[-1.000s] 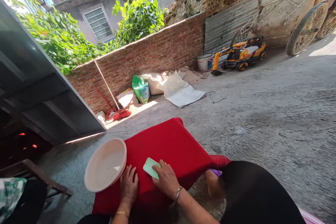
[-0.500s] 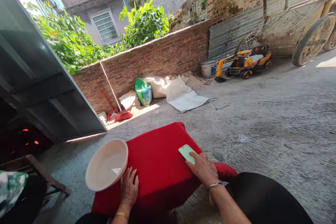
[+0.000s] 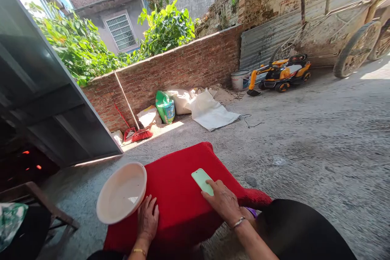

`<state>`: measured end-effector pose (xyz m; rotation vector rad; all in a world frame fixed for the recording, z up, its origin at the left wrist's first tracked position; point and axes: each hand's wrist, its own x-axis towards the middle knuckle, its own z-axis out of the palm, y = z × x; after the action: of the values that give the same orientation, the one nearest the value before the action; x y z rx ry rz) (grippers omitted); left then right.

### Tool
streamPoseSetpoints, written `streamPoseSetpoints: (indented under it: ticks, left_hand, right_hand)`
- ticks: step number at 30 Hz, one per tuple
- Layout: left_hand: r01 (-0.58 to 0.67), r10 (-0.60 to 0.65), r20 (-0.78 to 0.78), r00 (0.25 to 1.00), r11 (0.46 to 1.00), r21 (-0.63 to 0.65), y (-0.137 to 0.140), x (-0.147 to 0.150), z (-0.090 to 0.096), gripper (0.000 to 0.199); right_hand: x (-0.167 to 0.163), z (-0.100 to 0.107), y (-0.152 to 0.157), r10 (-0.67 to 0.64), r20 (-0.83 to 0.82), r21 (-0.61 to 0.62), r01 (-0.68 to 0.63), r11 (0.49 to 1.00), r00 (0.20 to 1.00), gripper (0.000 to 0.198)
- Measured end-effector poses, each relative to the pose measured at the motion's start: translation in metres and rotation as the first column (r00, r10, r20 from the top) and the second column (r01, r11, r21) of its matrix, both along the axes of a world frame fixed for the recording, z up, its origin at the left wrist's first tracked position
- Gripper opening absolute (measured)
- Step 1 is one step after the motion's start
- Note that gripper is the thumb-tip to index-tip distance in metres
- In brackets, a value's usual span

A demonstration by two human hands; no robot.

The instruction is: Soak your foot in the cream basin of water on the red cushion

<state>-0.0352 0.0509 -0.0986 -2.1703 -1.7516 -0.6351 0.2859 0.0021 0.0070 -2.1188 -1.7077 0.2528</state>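
A pale green phone [image 3: 202, 179] lies over the red cloth [image 3: 173, 174] that covers a small table. My right hand [image 3: 222, 200] grips the phone by its near end, thumb and fingers at its edges; the fingers' undersides are hidden. Flat on the cloth rests my left hand [image 3: 148, 216], its fingers stretched out and holding nothing. Close beside those fingertips, a round cream plastic basin [image 3: 122, 193] stands at the table's left edge. A bright patch of light shows inside the basin.
A wooden chair [image 3: 51, 207] with someone's patterned clothing is at left, below a dark metal door [image 3: 70, 122]. Along the brick wall [image 3: 201, 61] are a broom [image 3: 141, 134], sacks [image 3: 166, 107], a bucket [image 3: 240, 80] and a toy excavator [image 3: 282, 75].
My right hand has moved left over the cloth, carrying the phone nearer the table's middle. My left hand stays beside the basin. The view has shifted slightly.
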Motion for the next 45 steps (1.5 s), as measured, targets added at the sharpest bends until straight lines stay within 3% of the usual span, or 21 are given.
streamPoseSetpoints:
  ticks: [3,5,7,10,13,15,17,19,21,28,30,35,42,45]
  left_hand:
    - [0.013,-0.013,0.006,1.000,1.000,0.025,0.002,-0.004,-0.003,0.037]
    - [0.027,-0.027,0.013,1.000,0.999,0.047,0.004,-0.006,-0.005,0.038]
    - [0.032,-0.034,0.018,0.999,0.998,0.060,0.006,-0.007,-0.007,0.038]
    - [0.031,-0.032,0.028,0.999,0.998,0.055,0.006,-0.007,-0.009,0.037]
    - [0.033,-0.034,0.031,0.999,0.998,0.050,0.006,-0.006,-0.010,0.037]
    - [0.033,-0.034,0.027,0.999,0.998,0.051,0.006,-0.005,-0.010,0.037]
    - [0.032,-0.033,0.024,0.999,0.998,0.052,0.007,-0.006,-0.011,0.037]
    - [0.032,-0.033,0.026,0.999,0.998,0.052,0.008,-0.007,-0.012,0.036]
    - [0.030,-0.032,0.028,0.999,0.998,0.050,0.008,-0.008,-0.011,0.037]
    - [0.031,-0.033,0.041,0.999,0.999,0.041,0.004,-0.003,-0.008,0.038]
    - [0.030,-0.032,0.053,0.998,0.998,0.047,0.004,-0.002,-0.008,0.037]
    - [0.026,-0.027,0.035,0.999,0.999,0.041,0.004,-0.003,-0.009,0.037]
    - [0.026,-0.028,0.044,0.999,0.999,0.040,0.004,-0.001,-0.010,0.036]
    - [0.016,-0.018,0.043,0.999,0.999,0.040,0.004,-0.001,-0.012,0.036]
  right_hand:
    - [-0.040,-0.009,-0.007,0.222,0.021,0.004,-0.222,0.975,0.975,0.030]
    - [-0.049,-0.011,-0.007,0.288,0.032,-0.039,-0.287,0.957,0.957,0.030]
    - [-0.038,-0.010,-0.004,0.248,0.049,-0.065,-0.245,0.967,0.967,0.031]
    - [0.002,-0.006,0.004,0.048,0.095,-0.036,-0.044,0.998,0.994,0.031]
    - [0.026,-0.009,0.007,-0.102,0.095,0.032,0.099,0.995,0.990,0.031]
    - [0.017,-0.017,0.005,-0.054,0.061,0.086,0.048,0.995,0.997,0.030]
    - [-0.006,-0.026,0.000,0.079,0.028,0.118,-0.082,0.990,0.996,0.029]
    - [-0.029,-0.033,-0.004,0.197,0.020,0.107,-0.197,0.974,0.980,0.028]
    - [-0.037,-0.034,-0.004,0.230,0.036,0.074,-0.233,0.970,0.972,0.026]
    - [0.013,-0.030,0.009,-0.069,0.076,0.085,0.062,0.994,0.995,0.030]
    - [0.006,-0.034,0.007,-0.042,0.047,0.100,0.037,0.994,0.998,0.030]
    - [-0.029,-0.042,0.000,0.177,0.054,0.094,-0.182,0.979,0.983,0.028]
    - [0.014,-0.040,0.012,-0.050,0.056,0.117,0.043,0.992,0.997,0.029]
    - [-0.001,-0.047,0.011,0.030,-0.015,0.156,-0.027,0.987,0.999,0.030]
